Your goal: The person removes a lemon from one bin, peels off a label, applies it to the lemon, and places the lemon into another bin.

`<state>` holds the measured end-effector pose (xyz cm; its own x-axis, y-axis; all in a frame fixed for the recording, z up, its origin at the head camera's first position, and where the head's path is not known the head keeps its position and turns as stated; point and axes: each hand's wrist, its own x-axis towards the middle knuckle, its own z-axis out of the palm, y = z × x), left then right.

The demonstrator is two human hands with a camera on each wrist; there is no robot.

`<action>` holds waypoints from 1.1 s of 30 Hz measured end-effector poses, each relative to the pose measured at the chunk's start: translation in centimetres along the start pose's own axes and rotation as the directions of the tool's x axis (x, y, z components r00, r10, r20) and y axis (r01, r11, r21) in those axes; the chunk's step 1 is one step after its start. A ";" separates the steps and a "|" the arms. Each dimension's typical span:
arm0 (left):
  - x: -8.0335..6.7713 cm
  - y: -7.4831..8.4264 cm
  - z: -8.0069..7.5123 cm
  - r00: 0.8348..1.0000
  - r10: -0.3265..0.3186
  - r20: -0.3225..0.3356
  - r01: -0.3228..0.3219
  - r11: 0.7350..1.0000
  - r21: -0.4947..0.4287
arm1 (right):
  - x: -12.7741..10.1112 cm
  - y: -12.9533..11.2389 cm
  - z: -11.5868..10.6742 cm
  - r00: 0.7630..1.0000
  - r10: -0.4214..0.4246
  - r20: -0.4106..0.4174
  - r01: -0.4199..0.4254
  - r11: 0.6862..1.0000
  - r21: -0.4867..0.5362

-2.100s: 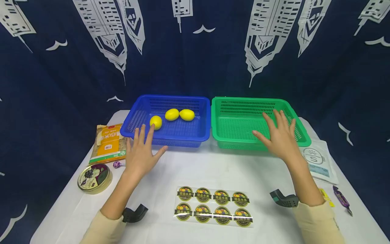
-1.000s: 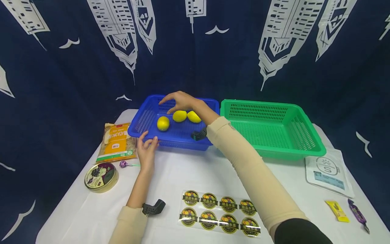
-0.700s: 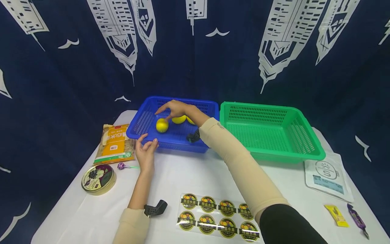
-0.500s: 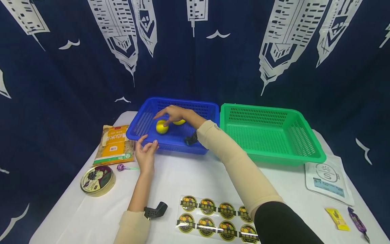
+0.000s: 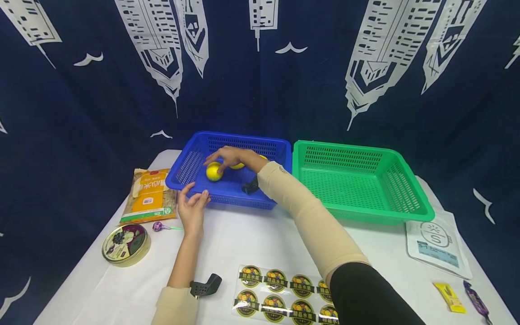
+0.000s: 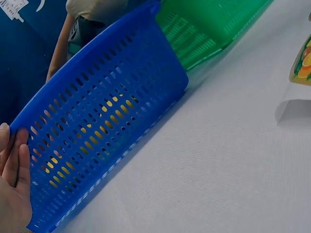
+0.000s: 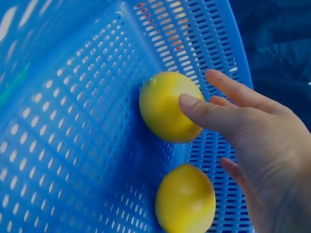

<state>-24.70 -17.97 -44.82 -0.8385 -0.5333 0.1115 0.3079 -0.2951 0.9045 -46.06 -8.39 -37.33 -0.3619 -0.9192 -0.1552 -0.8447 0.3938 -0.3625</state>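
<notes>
Over the blue basket [image 5: 227,196], my right hand [image 5: 230,156] reaches down to a lemon [image 5: 214,172] at the left. In the right wrist view, the thumb of my right hand [image 7: 252,131] overlaps the near side of this lemon [image 7: 167,109], with the other fingers spread out beyond it. A second lemon [image 7: 185,201] lies close by in the same basket; a third [image 5: 262,157] is mostly hidden by my forearm. My left hand [image 5: 192,210] holds the front left rim of the basket, some fingers against its outer wall in the left wrist view.
A green basket [image 5: 365,214] stands directly right of the blue one. A sheet of round stickers [image 5: 284,293] lies in front. At left are a food bag [image 5: 148,196], a round tin [image 5: 126,245] and a lollipop [image 5: 158,226]; at right, a white pouch [image 5: 436,243] and two wrapped sweets [image 5: 449,297].
My right hand has crossed from above the green basket to the blue one and lowered to the left lemon. My left hand has closed onto the blue basket's rim.
</notes>
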 end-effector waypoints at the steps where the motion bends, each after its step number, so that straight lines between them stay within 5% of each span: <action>1: 0.0 0.0 0.0 1.000 0.002 -0.001 -0.002 1.000 0.000 | 0.0 0.0 0.1 1.000 -0.004 0.004 0.004 1.000 0.000; 8: 0.0 0.0 -0.3 1.000 0.015 -0.021 -0.015 1.000 -0.020 | 0.6 -0.2 0.6 0.998 -0.042 0.037 0.041 0.999 0.023; 19: 0.2 0.0 -0.2 1.000 0.003 -0.013 -0.003 1.000 -0.015 | 0.4 -0.3 0.7 0.995 0.064 0.081 -0.061 0.997 -0.038; 33: 0.0 -0.1 -0.1 1.000 0.009 -0.002 -0.009 1.000 -0.007 | 0.0 0.5 1.2 0.995 0.065 0.072 -0.062 0.997 -0.041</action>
<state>-24.72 -18.00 -44.92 -0.8351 -0.5373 0.1184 0.3181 -0.2959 0.9007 -46.03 -8.19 -38.62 -0.3865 -0.8893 -0.2445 -0.8363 0.4497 -0.3137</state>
